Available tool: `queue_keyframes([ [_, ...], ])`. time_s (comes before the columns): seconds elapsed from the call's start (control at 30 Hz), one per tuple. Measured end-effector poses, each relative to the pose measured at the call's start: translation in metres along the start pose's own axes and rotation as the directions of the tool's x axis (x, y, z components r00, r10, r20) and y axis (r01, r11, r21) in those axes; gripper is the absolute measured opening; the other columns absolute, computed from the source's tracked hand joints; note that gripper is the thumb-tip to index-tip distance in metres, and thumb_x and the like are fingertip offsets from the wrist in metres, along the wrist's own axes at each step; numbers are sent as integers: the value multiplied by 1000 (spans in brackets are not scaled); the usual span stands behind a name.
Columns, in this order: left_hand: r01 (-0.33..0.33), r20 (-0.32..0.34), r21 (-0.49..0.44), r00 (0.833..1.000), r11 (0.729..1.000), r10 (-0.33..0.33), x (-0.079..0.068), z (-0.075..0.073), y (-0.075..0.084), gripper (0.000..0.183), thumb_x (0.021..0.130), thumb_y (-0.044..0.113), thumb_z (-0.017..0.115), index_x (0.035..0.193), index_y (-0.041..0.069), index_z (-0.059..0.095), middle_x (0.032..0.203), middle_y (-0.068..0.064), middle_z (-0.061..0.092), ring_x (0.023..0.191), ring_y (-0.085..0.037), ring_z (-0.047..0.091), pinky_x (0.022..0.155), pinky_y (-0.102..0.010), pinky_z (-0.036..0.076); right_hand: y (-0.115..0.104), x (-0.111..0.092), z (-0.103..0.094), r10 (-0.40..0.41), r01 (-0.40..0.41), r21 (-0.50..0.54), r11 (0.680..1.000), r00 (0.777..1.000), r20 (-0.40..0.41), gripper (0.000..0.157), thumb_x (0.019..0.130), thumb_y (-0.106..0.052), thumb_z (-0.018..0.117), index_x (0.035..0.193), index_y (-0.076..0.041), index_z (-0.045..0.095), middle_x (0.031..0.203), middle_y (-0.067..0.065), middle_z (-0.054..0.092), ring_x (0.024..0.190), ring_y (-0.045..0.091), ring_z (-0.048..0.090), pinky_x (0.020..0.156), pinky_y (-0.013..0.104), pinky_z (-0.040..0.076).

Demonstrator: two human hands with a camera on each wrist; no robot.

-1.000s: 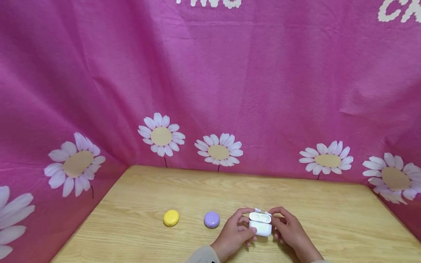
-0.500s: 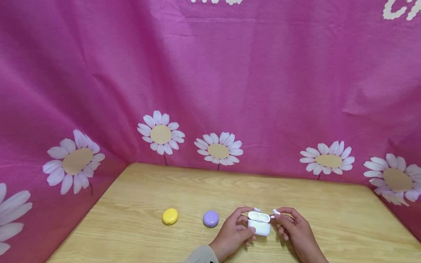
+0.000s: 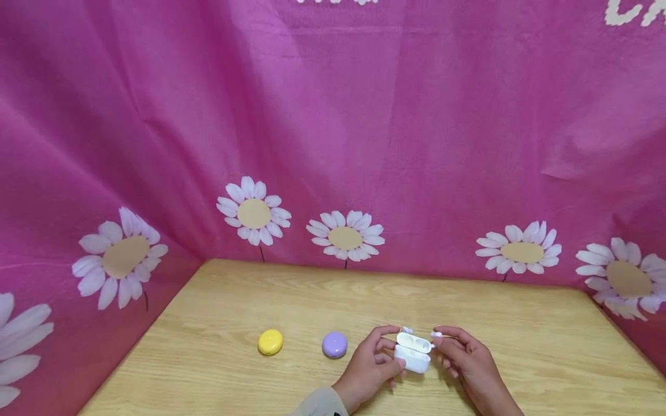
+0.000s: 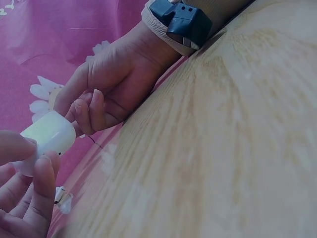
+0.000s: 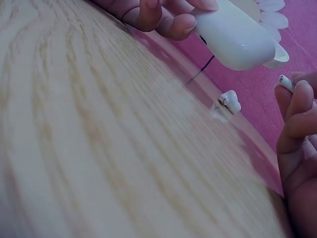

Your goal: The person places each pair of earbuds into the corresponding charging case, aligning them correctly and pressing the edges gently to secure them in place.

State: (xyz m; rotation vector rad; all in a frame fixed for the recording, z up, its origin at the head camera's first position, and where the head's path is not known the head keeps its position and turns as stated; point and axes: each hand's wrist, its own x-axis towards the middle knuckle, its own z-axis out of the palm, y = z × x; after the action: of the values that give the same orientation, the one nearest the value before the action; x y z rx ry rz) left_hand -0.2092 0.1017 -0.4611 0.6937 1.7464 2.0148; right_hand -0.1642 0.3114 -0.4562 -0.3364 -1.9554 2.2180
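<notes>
Clearly, we see a small white case (image 3: 413, 359) with its lid up, in the left hand (image 3: 369, 365). The left thumb sits on the front, and the other fingers wrap round the side and back, so there is just enough room between them for the case. From the right wrist view, we think it is up off the tabletop (image 3: 218, 381). We guess the hand holds it by one side so that the lid can stand up and the other side stays free.

Just beside the lid, the right hand (image 3: 470, 365) pinches a white earbud (image 3: 436, 334). Its thumb and first finger are almost together, with only the bud between them, and the other fingers curl in loosely. The bud's stem pokes out past the fingertips, and we think a soft pinch like that suits such a tiny thing.

Behind the case, we spot a second earbud (image 5: 229, 101) on the tabletop, with no fingers on it. Farther out, past the left hand, we find a round purple thing (image 3: 335, 345), then a round yellow one (image 3: 270, 342). Behind it all hangs a pink cloth (image 3: 333, 115) with big white daisies.
</notes>
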Motion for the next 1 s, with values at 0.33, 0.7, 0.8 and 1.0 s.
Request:
queue_keyframes([
  [0.33,28,-58,-3,998,1000,-28,-2,2,-3,37,82,0,71,113,7,52,99,-3,61,75,-13,63,56,-23,52,3,-3,-3,-29,27,55,998,999,46,35,90,-13,68,120,2,59,85,-2,68,62,6,52,49,14,41],
  [0.7,37,-79,-11,996,999,-38,-5,4,-4,28,83,1,71,105,7,55,100,-2,62,76,-16,67,57,-22,52,4,-6,-5,-97,86,104,991,990,104,28,92,-10,64,119,-2,62,86,0,69,64,6,54,51,15,44],
  [0.8,41,-90,-15,995,999,-42,-6,4,-6,27,84,0,71,105,6,54,99,-2,61,75,-17,67,55,-22,51,5,-7,-6,-106,95,103,990,987,116,26,93,-8,63,118,-3,63,85,0,68,65,7,54,52,15,44],
  [1.0,23,-102,-16,994,1000,-24,-2,4,-5,28,84,0,71,106,5,54,99,-4,61,76,-19,68,55,-21,51,4,-5,-6,-147,132,112,985,979,138,21,93,-6,62,113,-4,63,91,-3,69,67,5,55,55,16,47],
])
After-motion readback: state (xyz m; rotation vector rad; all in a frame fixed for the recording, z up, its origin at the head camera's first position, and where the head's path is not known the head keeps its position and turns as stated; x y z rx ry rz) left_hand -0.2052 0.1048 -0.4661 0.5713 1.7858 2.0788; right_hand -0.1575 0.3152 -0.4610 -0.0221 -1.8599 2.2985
